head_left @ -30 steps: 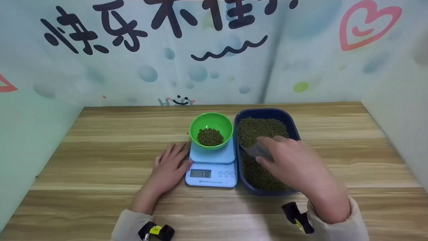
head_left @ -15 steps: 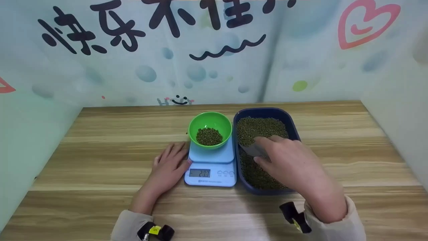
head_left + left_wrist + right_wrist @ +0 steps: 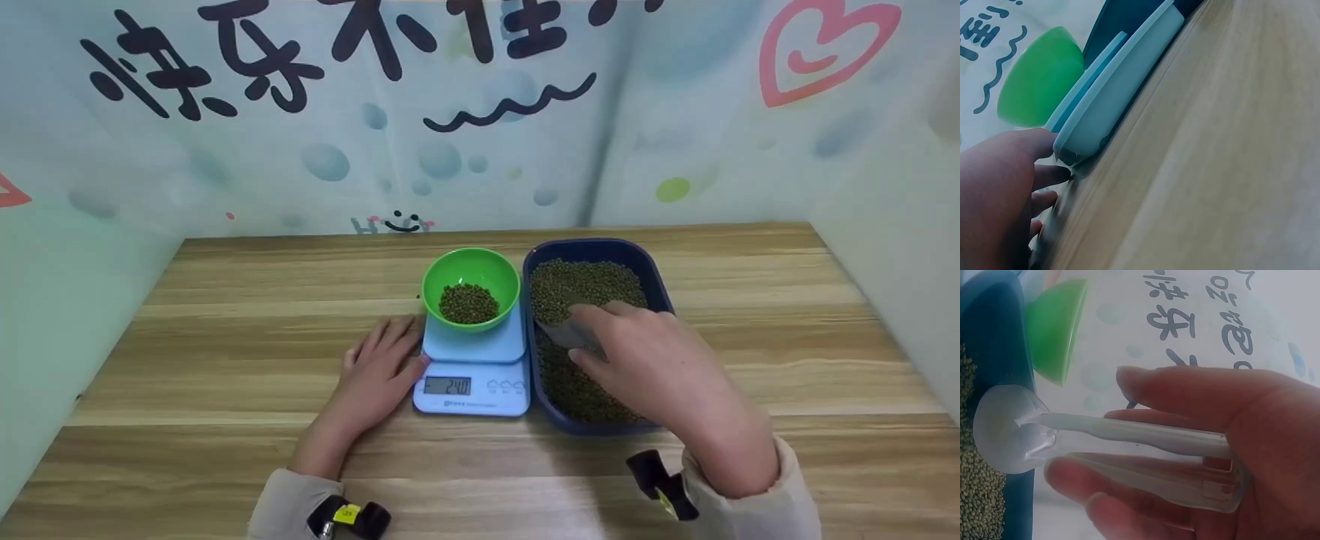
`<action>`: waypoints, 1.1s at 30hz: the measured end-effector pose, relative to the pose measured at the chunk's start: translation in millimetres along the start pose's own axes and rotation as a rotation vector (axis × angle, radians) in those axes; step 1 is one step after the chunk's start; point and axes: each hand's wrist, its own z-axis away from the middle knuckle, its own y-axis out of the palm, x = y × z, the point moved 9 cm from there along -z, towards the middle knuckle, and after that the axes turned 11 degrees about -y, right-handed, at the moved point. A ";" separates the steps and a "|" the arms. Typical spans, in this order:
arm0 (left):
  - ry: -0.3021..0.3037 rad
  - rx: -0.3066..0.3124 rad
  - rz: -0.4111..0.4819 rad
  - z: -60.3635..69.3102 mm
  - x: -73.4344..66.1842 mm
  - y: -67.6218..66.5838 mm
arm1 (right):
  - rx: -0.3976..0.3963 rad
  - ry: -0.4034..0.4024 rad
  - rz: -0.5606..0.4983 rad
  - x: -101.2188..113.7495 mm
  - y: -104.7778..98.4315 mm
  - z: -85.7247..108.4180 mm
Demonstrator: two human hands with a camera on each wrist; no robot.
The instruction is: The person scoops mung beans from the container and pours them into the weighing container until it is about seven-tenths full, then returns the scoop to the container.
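Note:
A green bowl [image 3: 471,289] with some small greenish-brown beans stands on the light blue scale [image 3: 474,390], whose display reads about 24.0. The left hand [image 3: 379,382] lies flat on the table, its thumb touching the scale's left edge, as the left wrist view [image 3: 1002,191] also shows. Over the dark blue tub [image 3: 660,285] of beans [image 3: 585,285], the right hand [image 3: 660,360] holds a translucent scoop. In the right wrist view the scoop [image 3: 1013,430] has its handle between thumb and fingers, its bowl at the tub's edge.
The wooden table [image 3: 225,337] extends on both sides of the scale and tub. Behind it hangs a printed backdrop [image 3: 262,165] with black characters and a heart. The tub stands right beside the scale.
The scale's display has risen from about 17.8 through 20.0 to 24.0. The right hand has shifted very slightly left; the left hand has kept its place.

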 end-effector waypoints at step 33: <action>-0.003 0.000 -0.016 0.5 -1.9 -0.8 | 0.037 0.016 -0.128 -17.0 6.0 1.4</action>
